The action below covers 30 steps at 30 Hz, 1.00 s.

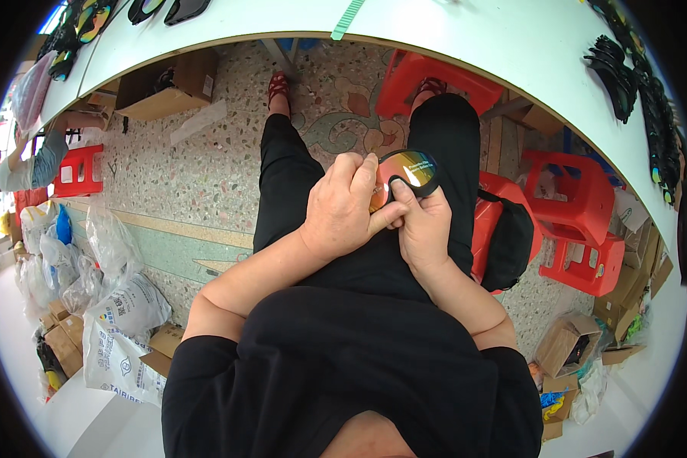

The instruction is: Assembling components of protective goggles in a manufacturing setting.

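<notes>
Above my lap I hold a pair of goggles (416, 169) with a black frame and a mirrored lens tinted orange, yellow and green. My left hand (342, 202) is closed on the left end of the goggles, its fingers covering much of that side. From below, my right hand (425, 227) grips the frame, the thumb pressed near the nose notch. No strap can be made out on the goggles.
A white table (450, 27) curves ahead, with black goggles (612, 76) on its right. Red stools (569, 195) and cardboard boxes (569, 345) stand right. Plastic bags (114, 248) lie left; beyond, another person (42, 156) sits near a red stool (79, 169).
</notes>
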### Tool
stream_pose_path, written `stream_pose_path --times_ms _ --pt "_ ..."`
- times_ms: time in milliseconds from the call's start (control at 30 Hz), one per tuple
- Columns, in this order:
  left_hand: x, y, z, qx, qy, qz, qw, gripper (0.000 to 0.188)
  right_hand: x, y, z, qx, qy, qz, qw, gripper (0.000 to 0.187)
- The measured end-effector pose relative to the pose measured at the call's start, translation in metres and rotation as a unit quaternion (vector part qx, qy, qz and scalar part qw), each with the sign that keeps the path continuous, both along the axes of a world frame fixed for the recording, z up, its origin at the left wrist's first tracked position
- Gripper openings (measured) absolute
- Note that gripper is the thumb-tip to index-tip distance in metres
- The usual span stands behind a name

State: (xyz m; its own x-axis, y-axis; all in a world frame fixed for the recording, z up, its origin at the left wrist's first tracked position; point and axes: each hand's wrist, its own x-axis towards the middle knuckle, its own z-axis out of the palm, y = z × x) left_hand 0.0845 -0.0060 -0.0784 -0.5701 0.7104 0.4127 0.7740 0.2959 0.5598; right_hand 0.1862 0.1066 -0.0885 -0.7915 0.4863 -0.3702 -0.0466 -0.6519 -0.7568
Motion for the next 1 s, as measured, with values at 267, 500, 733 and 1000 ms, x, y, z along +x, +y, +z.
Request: stream_pose_path --times_ms 267,500,733,1000 --pt "-0.029 -0.006 0.008 0.018 0.021 -0.011 1.000 0.043 0.028 0.034 0.032 0.266 -0.061 0.232 0.934 0.019" --pt "-0.029 -0.008 0.015 0.012 -0.070 -0.110 0.991 0.034 0.007 0.067 0.042 0.593 0.018 0.167 0.787 0.060" --pt "-0.026 -0.012 0.024 -0.027 -0.012 -0.142 0.989 0.041 -0.002 0.063 0.014 0.553 0.117 0.173 0.806 0.050" --pt "-0.026 -0.011 0.022 -0.062 0.003 -0.134 0.989 0.047 -0.003 0.036 -0.005 0.650 0.079 0.033 0.755 0.036"
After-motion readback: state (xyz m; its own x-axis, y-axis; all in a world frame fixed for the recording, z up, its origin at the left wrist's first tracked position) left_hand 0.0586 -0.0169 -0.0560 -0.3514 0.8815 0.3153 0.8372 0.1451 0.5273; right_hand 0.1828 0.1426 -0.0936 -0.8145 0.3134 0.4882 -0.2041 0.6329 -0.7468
